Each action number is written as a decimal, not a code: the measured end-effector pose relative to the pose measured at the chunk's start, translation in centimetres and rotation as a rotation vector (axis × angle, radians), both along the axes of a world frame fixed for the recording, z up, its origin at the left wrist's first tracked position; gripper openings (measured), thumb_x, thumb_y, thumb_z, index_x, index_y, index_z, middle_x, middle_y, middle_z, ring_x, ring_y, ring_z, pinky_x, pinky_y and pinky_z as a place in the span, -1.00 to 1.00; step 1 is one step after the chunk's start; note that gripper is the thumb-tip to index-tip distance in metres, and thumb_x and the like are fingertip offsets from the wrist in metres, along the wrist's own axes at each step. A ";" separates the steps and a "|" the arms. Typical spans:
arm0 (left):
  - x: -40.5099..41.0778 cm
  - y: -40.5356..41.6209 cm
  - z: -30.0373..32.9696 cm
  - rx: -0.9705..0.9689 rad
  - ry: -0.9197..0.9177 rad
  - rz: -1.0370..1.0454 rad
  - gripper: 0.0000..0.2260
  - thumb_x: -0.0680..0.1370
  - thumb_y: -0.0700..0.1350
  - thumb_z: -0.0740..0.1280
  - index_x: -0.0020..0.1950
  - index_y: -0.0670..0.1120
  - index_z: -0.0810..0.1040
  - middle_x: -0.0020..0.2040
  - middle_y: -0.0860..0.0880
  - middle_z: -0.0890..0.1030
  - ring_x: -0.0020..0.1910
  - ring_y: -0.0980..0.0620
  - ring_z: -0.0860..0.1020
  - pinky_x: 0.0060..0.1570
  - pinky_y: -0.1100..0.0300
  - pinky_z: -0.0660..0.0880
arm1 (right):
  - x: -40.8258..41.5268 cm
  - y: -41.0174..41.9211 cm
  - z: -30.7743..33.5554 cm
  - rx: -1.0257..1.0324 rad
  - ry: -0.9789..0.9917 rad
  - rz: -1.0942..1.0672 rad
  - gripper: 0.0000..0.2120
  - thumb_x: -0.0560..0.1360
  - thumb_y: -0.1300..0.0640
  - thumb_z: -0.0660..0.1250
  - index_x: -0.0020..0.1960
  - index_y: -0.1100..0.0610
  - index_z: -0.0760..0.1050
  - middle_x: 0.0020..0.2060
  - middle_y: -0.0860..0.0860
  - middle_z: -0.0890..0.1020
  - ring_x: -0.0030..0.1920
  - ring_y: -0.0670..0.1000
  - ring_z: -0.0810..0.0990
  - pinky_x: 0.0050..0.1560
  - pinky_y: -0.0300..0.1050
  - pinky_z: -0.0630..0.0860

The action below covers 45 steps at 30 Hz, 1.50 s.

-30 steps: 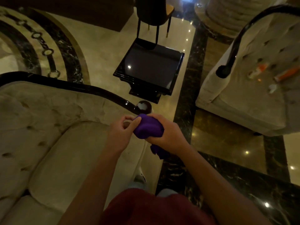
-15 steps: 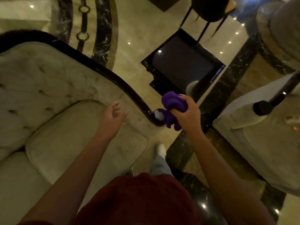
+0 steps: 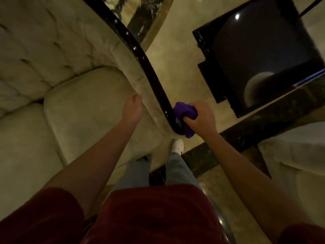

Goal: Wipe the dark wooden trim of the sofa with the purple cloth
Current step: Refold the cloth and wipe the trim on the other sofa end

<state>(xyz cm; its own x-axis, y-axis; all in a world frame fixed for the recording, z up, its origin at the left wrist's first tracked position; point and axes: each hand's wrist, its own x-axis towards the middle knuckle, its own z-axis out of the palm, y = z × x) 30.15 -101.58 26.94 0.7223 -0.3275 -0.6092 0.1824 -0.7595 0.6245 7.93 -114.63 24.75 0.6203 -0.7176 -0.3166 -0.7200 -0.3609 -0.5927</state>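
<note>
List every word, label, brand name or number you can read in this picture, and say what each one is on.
None: no readable text shows anywhere.
The purple cloth bunched in the right hand shows no tag or print.
The dark wooden trim and the sofa beside the left hand are unmarked.
The black side table shows only light reflections, no lettering.
The red shirt and white shoe show no logo, though the picture is dim and soft.

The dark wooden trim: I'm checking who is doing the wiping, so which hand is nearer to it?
Right. The right hand presses the purple cloth against the dark wooden trim near its lower end; the left hand rests on the sofa's upholstered arm, inside the trim.
</note>
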 end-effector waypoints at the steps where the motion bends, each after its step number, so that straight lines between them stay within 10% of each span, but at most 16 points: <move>1: 0.2 -0.8 -1.2 -0.003 0.001 0.010 -0.61 0.70 0.07 0.12 0.41 -0.08 0.52 0.36 -0.13 0.57 0.34 -0.14 0.52 0.26 0.12 0.39 | 0.3 0.3 -1.3 -0.015 0.007 0.025 -0.52 0.43 -0.08 0.48 0.27 0.09 0.55 0.18 0.02 0.60 0.18 0.11 0.54 0.23 0.12 0.51; 5: 1.8 -3.2 -5.2 -0.023 -0.045 0.065 -0.64 0.71 -0.02 0.12 0.39 -0.14 0.54 0.33 -0.17 0.60 0.31 -0.13 0.54 0.29 0.13 0.43 | 0.7 3.3 -5.4 -0.121 0.005 0.075 -0.27 0.48 -0.12 0.41 0.59 0.04 0.31 0.58 0.19 0.33 0.53 0.28 0.34 0.50 0.23 0.31; 18: 2.6 -2.3 -9.0 -0.247 -0.128 -0.053 -0.65 0.70 -0.03 0.23 0.49 -0.04 0.35 0.39 -0.04 0.50 0.34 0.02 0.52 0.29 -0.10 0.53 | 1.8 10.5 -8.4 -0.334 -0.052 -0.213 -0.28 0.51 -0.09 0.44 0.58 0.06 0.28 0.59 0.22 0.29 0.63 0.26 0.18 0.63 0.32 0.03; 30: 2.4 -2.1 -9.6 -0.273 -0.132 -0.017 -0.57 0.69 0.01 0.27 0.54 -0.07 0.34 0.46 -0.02 0.44 0.42 0.01 0.47 0.36 0.03 0.49 | 6.2 10.6 -8.5 -0.338 0.031 -0.328 -0.25 0.46 -0.11 0.36 0.57 0.15 0.29 0.56 0.23 0.34 0.60 0.27 0.26 0.59 0.36 0.11; 38: 3.3 -1.9 -9.8 -0.241 -0.146 -0.102 -0.60 0.67 -0.09 0.30 0.49 -0.11 0.36 0.45 -0.08 0.45 0.40 -0.05 0.47 0.32 -0.06 0.50 | 15.4 6.5 -5.9 -0.212 -0.248 -0.372 -0.21 0.49 -0.16 0.35 0.58 0.22 0.27 0.54 0.29 0.31 0.49 0.28 0.36 0.39 0.31 0.41; 45: 6.6 -1.6 -9.0 -0.203 -0.002 -0.116 -0.79 0.61 -0.07 0.40 0.15 0.12 0.42 0.31 -0.15 0.57 0.28 -0.21 0.58 0.22 -0.29 0.55 | 15.3 4.6 -5.9 -0.318 -0.272 -0.140 -0.38 0.57 -0.16 0.38 0.56 0.03 0.35 0.56 0.30 0.29 0.52 0.27 0.32 0.41 0.33 0.39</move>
<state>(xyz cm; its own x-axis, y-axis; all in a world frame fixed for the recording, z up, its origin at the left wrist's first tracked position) 36.78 -103.20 17.98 0.6737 -0.5243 -0.5208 0.0997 -0.6338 0.7671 23.26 -110.00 18.86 0.5403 -0.8361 0.0948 -0.6082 -0.4659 -0.6427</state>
